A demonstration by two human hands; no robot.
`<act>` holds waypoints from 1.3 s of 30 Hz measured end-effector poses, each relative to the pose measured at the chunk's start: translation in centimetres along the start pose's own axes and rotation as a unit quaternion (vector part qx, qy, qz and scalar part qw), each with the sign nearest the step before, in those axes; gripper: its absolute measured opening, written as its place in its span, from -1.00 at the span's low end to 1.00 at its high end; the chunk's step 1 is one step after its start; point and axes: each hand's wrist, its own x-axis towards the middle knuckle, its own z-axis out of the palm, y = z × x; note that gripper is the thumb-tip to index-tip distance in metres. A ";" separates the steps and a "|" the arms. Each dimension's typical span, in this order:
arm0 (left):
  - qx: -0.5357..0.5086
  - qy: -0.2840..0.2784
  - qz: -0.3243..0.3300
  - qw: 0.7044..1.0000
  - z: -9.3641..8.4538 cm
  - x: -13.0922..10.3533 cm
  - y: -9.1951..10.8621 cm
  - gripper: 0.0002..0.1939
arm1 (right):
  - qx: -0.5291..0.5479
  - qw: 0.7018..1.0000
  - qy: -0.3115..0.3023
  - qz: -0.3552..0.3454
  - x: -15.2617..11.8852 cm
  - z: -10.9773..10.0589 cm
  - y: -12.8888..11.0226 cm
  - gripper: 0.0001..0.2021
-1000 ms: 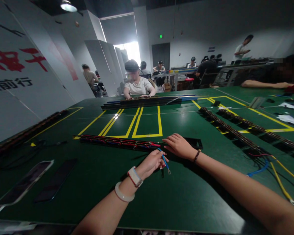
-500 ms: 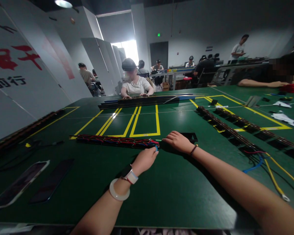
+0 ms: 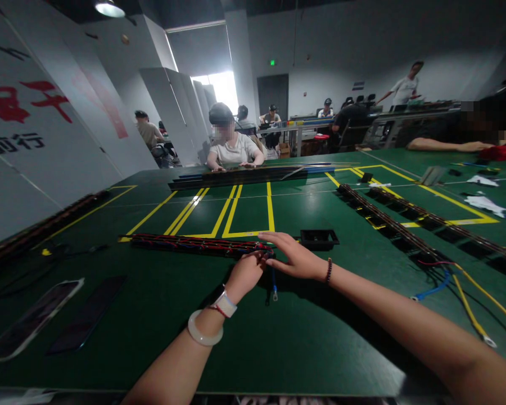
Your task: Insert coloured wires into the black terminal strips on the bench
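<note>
A long dark strip with red and blue wires (image 3: 189, 244) lies crosswise on the green table (image 3: 253, 349). My left hand (image 3: 248, 273) is closed at its right end, fingers curled on the wires there; the fingertips are partly hidden. Over that same end reaches my right hand (image 3: 297, 256), its fingers stretched out and thumb apart, close to my left fingertips. Between the hands a short blue wire with a ring terminal (image 3: 274, 287) hangs toward me. Just behind my right hand sits a black rectangular plastic frame (image 3: 319, 239).
Two phones (image 3: 36, 318) (image 3: 88, 315) lie at the left. More dark strips (image 3: 396, 230) stand at the right, with yellow cables (image 3: 468, 306) trailing off. Long black profiles (image 3: 244, 177) lie before a person (image 3: 236, 146) across the table. Yellow tape marks the surface.
My right hand has moved left over the strip's end, and its fingers have spread. My left hand has shifted slightly left and up. The blue wire's ring terminal now shows; the black frame is uncovered.
</note>
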 end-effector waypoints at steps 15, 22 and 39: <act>-0.004 -0.034 -0.010 0.999 0.3 -0.5 0.8 -0.59 | 0.014 0.968 -0.052 0.244 0.1 -4.9 3.2 -0.77; -0.071 -0.061 -0.026 0.995 0.2 -0.5 0.8 -0.60 | -0.063 0.946 -0.164 0.271 -1.3 -3.9 6.3 -0.68; -0.489 -0.193 -0.167 0.834 0.9 -0.6 1.3 -0.72 | -0.256 0.918 -0.193 0.234 -1.1 -1.8 5.1 -0.75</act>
